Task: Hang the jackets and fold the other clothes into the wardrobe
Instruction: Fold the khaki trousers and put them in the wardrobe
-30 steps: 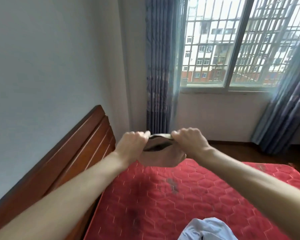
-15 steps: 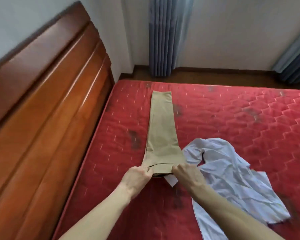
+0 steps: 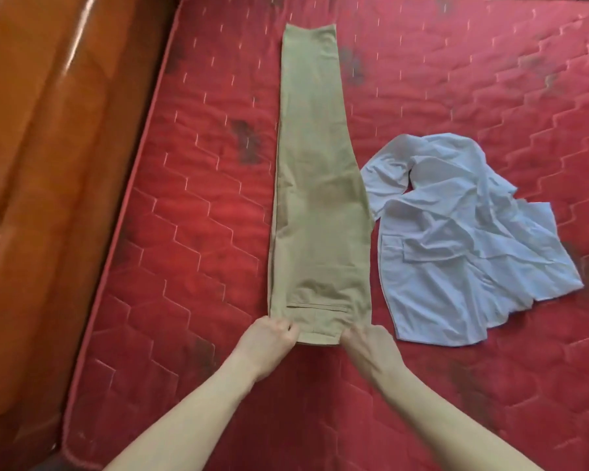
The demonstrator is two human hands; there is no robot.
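As trousers [image 3: 317, 198] lie flat | long axis runs away, waistband near w/ both hands

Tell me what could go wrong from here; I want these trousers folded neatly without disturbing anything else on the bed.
1. The long khaki trousers lie beside the crumpled pale blue shirt, their edges touching or nearly so; folding could drag the shirt along.
2. Both the left hand and right hand grip only the waistband, so the far leg ends may skew when lifted.
3. The quilted red mattress shows dark smudges that might mark the fabric.
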